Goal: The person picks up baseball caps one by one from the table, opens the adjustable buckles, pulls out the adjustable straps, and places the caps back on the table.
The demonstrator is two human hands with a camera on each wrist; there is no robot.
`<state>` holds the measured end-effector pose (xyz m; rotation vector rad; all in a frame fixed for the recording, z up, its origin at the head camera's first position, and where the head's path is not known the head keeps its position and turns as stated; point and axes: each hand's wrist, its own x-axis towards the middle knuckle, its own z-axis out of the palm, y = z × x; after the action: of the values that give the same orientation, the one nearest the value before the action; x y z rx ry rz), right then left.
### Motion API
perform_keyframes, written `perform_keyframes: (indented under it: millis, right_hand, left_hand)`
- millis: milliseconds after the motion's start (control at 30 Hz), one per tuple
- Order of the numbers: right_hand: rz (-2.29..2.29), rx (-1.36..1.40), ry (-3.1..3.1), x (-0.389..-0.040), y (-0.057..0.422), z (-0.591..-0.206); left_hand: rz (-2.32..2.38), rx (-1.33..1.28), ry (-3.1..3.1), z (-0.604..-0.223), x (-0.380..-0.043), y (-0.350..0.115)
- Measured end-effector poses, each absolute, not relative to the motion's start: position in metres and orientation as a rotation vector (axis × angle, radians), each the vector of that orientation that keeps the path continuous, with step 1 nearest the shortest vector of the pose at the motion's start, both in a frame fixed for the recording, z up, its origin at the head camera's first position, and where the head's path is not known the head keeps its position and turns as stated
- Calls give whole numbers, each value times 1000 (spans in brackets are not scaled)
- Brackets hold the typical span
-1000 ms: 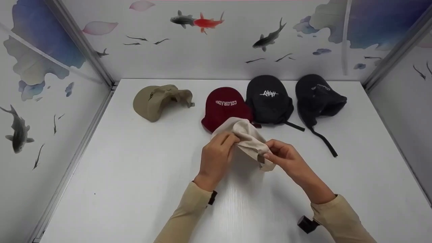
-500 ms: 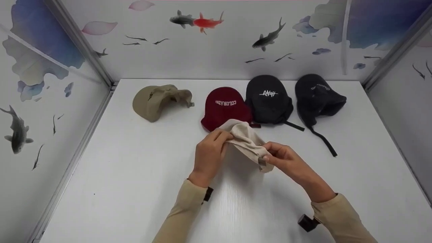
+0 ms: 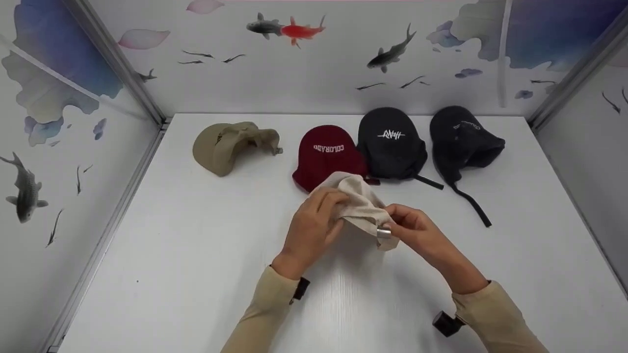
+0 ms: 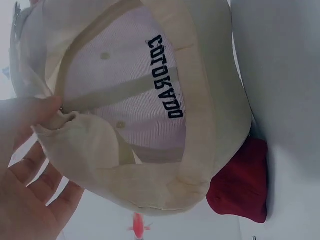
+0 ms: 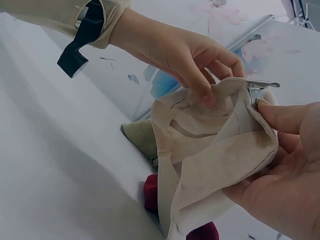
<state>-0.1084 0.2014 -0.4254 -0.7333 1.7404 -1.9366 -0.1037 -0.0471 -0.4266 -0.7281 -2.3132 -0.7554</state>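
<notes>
A cream cap [image 3: 360, 193] is held in both hands above the tabletop [image 3: 196, 235], its metal buckle [image 5: 256, 94] poorly secured.
The buckle could be lost from hold if the thumb beside it were to slide, since its tab [image 5: 265, 84] is raised; the cloth could also fold over it, being soft and creased, and the red cap [image 3: 328, 147] just behind could be nudged by a low swing, though contact there cannot be told. The cap's edge is pinched by the fingers of the left hand [image 3: 311, 228], thumb inside and the rest outside; near the buckle, the edge is gripped by the right hand [image 3: 427, 236], its thumb pressed beside the metal. Both forearms are angled inward from the near side.
</notes>
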Motion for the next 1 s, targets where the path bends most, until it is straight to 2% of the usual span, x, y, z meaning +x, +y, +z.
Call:
perform_keyframes:
  millis: [267, 667, 800, 1000]
  right_hand:
    - [-1956, -672, 1794, -107, 198, -424]
    - [-1965, -713, 1802, -107, 200, -422]
    - [-1991, -740, 1780, -106, 207, -421]
    - [-1982, -770, 1808, -106, 211, -420]
  left_hand:
    - [-559, -896, -2155, -419, -96, -38]
    - [-595, -775, -2124, -422, -99, -41]
    - [-684, -731, -2172, -420, -102, -53]
    - [-1092, -969, -2305, -406, -107, -73]
